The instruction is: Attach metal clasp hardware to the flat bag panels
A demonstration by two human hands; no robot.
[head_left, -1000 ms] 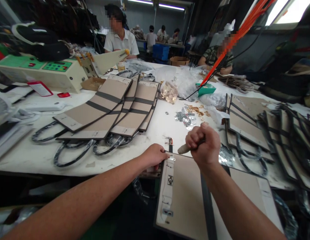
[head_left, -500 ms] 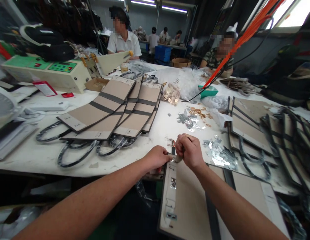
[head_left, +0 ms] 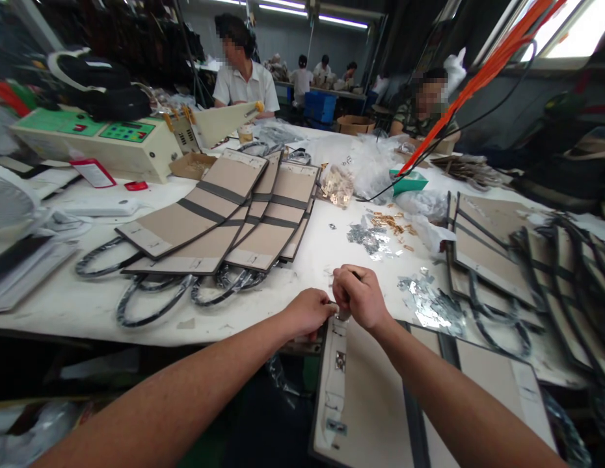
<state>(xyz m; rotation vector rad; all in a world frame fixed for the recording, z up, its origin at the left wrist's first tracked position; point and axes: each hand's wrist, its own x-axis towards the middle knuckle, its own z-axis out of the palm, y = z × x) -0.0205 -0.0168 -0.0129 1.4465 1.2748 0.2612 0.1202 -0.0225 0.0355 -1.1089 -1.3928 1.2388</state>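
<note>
A beige bag panel with dark edging and a dark strap (head_left: pixel 371 383) lies before me at the table's front edge. Two small metal plates show along its pale left strip, one of them a square plate (head_left: pixel 340 361). My left hand (head_left: pixel 309 312) pinches the panel's far left corner between thumb and fingers. Right beside it, my right hand (head_left: pixel 361 296) is closed in a fist over that same corner. A dark end sticks out at the top of this fist; the rest of what it grips is hidden, so its kind is unclear.
Stacked bag panels with plastic-wrapped handles (head_left: pixel 200 214) lie at left, more panels (head_left: pixel 492 253) at right. Thin silver plates (head_left: pixel 432 302) and gold metal pieces (head_left: pixel 393 223) are scattered ahead. A green-topped machine (head_left: pixel 97 140) stands back left. An orange cord (head_left: pixel 473 91) hangs down. Co-workers sit beyond.
My right hand has shifted slightly left and tilted, and its fist now covers the small dark-and-red thing seen beyond the corner before. My left hand keeps its pinch on the panel.
</note>
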